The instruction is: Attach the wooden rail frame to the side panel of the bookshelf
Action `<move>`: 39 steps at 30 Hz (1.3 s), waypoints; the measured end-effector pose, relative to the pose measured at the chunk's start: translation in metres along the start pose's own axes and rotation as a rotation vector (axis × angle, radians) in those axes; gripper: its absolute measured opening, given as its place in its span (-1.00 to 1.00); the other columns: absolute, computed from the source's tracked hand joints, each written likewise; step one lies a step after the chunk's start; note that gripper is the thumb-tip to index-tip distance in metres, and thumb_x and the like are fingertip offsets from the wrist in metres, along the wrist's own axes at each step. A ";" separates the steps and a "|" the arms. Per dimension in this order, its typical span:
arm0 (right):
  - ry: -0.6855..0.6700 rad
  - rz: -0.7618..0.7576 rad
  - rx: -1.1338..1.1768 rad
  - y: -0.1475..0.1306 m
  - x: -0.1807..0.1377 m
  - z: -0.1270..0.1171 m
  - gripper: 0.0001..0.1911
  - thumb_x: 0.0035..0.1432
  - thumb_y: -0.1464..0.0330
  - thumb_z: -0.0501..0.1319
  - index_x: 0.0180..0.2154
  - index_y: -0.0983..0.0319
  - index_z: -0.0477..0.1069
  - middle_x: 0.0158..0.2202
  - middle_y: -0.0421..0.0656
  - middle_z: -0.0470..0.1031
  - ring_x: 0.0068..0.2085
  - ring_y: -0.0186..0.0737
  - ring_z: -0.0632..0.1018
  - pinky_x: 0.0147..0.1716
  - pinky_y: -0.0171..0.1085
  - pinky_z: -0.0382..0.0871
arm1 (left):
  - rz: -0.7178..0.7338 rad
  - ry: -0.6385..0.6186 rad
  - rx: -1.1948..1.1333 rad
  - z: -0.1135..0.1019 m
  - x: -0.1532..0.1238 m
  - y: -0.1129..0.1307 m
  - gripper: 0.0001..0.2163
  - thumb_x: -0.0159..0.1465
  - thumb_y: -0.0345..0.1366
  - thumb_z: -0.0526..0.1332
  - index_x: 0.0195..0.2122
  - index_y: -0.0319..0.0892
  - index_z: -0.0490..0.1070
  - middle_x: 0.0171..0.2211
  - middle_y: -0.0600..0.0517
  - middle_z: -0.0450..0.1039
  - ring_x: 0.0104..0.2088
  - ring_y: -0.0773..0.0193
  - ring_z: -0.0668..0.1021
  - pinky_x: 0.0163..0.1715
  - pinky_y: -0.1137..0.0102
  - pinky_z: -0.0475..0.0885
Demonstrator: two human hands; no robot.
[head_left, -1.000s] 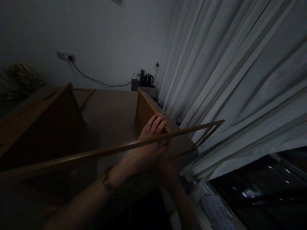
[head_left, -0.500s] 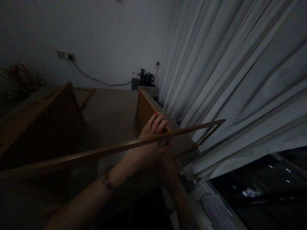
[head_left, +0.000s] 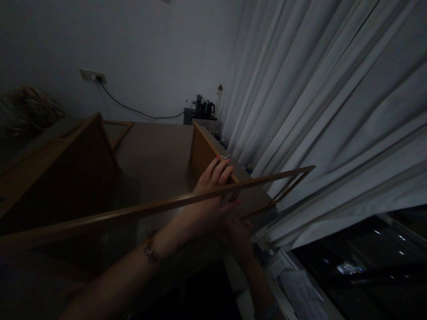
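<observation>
My left hand (head_left: 213,195), with a bracelet on its wrist, reaches behind a thin wooden rail (head_left: 133,211) to the upright wooden panel (head_left: 200,153) of a brown piece of furniture. Its fingers lie together along the panel's edge and the thumb sits on the other side, so the hand clasps the panel. My right hand (head_left: 238,235) is just below it in deep shadow, against the furniture's lower right corner; its fingers do not show. A second wooden panel (head_left: 66,164) stands at the left.
White curtains (head_left: 316,111) hang at the right, close to the furniture's end. A dark kettle and small items (head_left: 203,109) sit on a low stand in the far corner. A wall socket with a black cable (head_left: 91,76) is on the back wall. Papers (head_left: 293,289) lie at the lower right.
</observation>
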State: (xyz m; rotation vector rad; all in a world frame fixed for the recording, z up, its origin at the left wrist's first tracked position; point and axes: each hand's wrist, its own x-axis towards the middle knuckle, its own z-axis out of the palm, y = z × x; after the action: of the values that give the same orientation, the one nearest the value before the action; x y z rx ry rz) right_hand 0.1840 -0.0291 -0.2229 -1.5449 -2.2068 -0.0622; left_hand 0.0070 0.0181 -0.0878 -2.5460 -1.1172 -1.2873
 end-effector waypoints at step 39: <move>0.165 0.073 0.318 0.015 -0.067 0.002 -0.67 0.36 0.25 -0.12 -0.08 0.13 0.37 -0.20 -0.08 0.51 -0.18 -0.12 0.53 -0.23 -0.19 0.42 | -0.005 0.020 0.076 0.005 -0.002 0.006 -0.38 0.21 -0.05 0.22 0.22 -0.20 0.07 0.30 -0.24 0.02 0.36 -0.05 0.01 0.25 0.01 0.23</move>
State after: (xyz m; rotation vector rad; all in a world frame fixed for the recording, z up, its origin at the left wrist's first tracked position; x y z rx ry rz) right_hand 0.2156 -0.0821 -0.2534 -1.3881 -1.9233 0.1697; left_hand 0.0129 0.0144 -0.0908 -2.4725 -1.1465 -1.2439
